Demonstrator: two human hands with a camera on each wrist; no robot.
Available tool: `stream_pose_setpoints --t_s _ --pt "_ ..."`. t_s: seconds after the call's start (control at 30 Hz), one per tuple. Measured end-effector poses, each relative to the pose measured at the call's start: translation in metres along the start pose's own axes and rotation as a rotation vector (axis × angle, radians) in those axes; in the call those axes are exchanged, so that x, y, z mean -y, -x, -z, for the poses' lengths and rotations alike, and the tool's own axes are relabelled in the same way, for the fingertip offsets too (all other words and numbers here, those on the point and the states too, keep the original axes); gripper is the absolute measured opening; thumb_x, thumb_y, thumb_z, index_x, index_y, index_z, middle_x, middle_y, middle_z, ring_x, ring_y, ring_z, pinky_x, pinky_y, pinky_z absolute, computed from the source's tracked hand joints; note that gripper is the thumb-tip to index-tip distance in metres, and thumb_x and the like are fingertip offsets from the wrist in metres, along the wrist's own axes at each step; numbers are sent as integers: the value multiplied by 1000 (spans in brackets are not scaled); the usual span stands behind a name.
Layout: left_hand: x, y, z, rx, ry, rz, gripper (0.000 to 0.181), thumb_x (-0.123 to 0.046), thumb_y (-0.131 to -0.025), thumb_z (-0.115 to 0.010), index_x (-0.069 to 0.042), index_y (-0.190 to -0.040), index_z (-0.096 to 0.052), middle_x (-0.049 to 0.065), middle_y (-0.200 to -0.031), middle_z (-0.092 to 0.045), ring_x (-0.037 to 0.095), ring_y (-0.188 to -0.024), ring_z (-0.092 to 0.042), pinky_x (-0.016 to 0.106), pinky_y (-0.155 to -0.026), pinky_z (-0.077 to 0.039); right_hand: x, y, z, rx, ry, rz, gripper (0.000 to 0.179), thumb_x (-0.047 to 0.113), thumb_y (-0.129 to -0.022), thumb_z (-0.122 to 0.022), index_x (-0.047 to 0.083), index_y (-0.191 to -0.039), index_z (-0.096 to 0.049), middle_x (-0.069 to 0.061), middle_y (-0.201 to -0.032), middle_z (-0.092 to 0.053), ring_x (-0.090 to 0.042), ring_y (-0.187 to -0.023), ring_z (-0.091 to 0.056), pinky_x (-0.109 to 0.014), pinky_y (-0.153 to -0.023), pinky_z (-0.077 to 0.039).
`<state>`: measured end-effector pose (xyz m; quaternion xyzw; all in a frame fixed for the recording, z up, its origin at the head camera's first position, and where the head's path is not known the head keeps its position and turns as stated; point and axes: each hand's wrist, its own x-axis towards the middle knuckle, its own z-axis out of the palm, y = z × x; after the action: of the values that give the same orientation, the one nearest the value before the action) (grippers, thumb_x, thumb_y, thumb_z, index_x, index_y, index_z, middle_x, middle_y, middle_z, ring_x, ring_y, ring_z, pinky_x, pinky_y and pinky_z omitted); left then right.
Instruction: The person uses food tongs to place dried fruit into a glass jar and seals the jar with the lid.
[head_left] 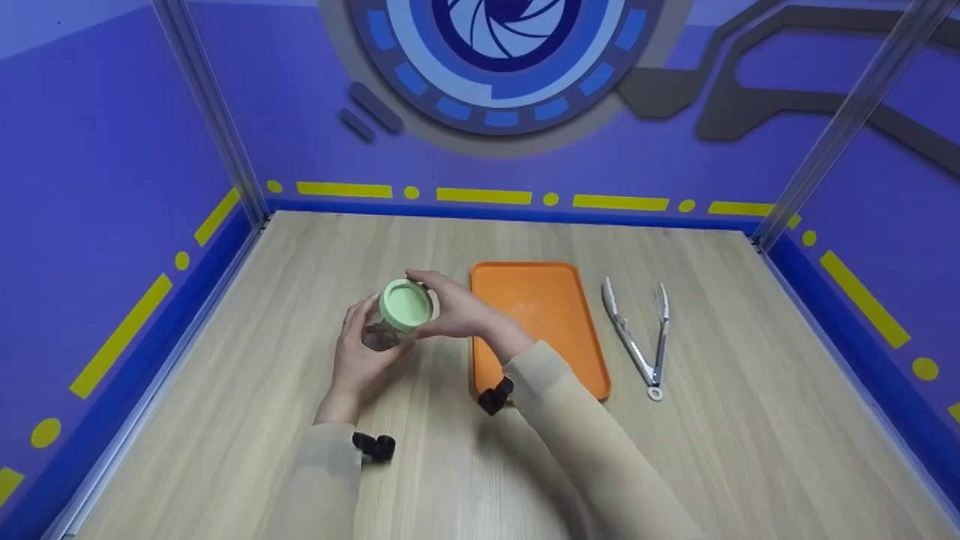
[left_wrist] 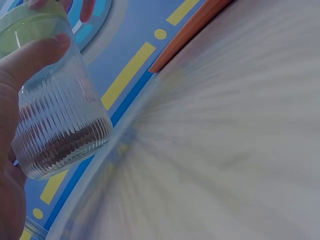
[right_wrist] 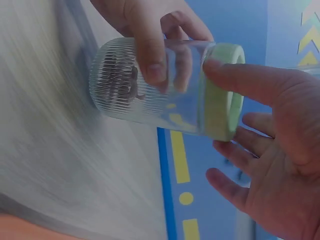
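Note:
A clear ribbed glass jar (left_wrist: 62, 107) is tilted above the wooden table, with small dark brown pieces (right_wrist: 116, 80) at its bottom. Its pale green lid (head_left: 408, 306) sits on the mouth. My left hand (head_left: 358, 361) grips the jar's glass body, thumb on the near side. From the right, my right hand (head_left: 461, 309) holds the lid by its rim. In the right wrist view the thumb lies on the lid's edge, and fingers reach round its other side. What the dark pieces are cannot be made out.
An orange tray (head_left: 536, 300) lies on the table (head_left: 420, 480), partly under my right forearm. Right of it, metal tongs (head_left: 637, 349) lie spread. Blue-purple panels (head_left: 300, 97) wall in the back and both sides.

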<state>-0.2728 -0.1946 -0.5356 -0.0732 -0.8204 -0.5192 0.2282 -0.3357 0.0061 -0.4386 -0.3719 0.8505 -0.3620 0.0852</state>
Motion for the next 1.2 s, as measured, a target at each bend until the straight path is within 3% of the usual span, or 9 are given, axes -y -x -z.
stream_pose_setpoints --t_s 0.3,0.53,0.63,0.73,0.9,1.07,1.2 --pt "1 1 0 0 1 36 91 -20 -75 -94 -19 -151 -45 9 -147 -49 32 -141 -47 57 -118 -44 -4 0 -15 -78 -92 -81 85 23 -79 -91 8 -150 -45 -11 -144 -58 -27 -132 -56 -46 -115 -48" --pt "2 0 0 -20 12 -4 91 -20 -73 -95 -15 -150 -47 10 -146 -51 31 -139 -49 54 -119 -41 4 -1 -31 -194 -106 -240 83 45 -78 -89 10 -137 -42 -13 -133 -61 -23 -117 -62 -39 -101 -57" --pt "2 -1 0 -29 18 -26 91 -19 -73 -95 -14 -150 -47 11 -144 -52 31 -137 -50 54 -118 -43 7 0 -38 -241 -123 -269 87 52 -77 -88 9 -134 -40 -14 -129 -61 -23 -113 -62 -39 -96 -58" --pt "2 -1 0 -36 17 -42 91 -19 -73 -95 -12 -150 -47 13 -144 -52 32 -138 -49 56 -118 -42 5 2 -42 -239 -175 -249 98 51 -76 -89 7 -145 -34 -16 -141 -56 -26 -125 -59 -43 -107 -54" --pt "1 -1 -1 -39 0 -26 93 -21 -73 -95 -12 -151 -45 13 -146 -52 33 -142 -46 58 -123 -34 -5 5 -39 -180 -305 -123 113 28 -79 -91 12 -164 -17 -12 -165 -36 -29 -148 -42 -52 -120 -43" --pt "-1 0 0 -9 7 37 94 -31 -73 -95 -19 -152 -44 6 -148 -52 30 -146 -44 55 -126 -32 -11 5 -35 -175 -353 -25 97 18 -83 -86 14 -162 -30 -7 -163 -40 -28 -144 -45 -52 -117 -47" --pt "-1 0 0 -4 28 69 93 -32 -74 -95 -22 -152 -45 3 -148 -51 28 -147 -42 52 -127 -32 -12 3 -35 -181 -369 -33 90 20 -83 -87 14 -158 -38 -6 -158 -46 -26 -141 -48 -51 -118 -46"
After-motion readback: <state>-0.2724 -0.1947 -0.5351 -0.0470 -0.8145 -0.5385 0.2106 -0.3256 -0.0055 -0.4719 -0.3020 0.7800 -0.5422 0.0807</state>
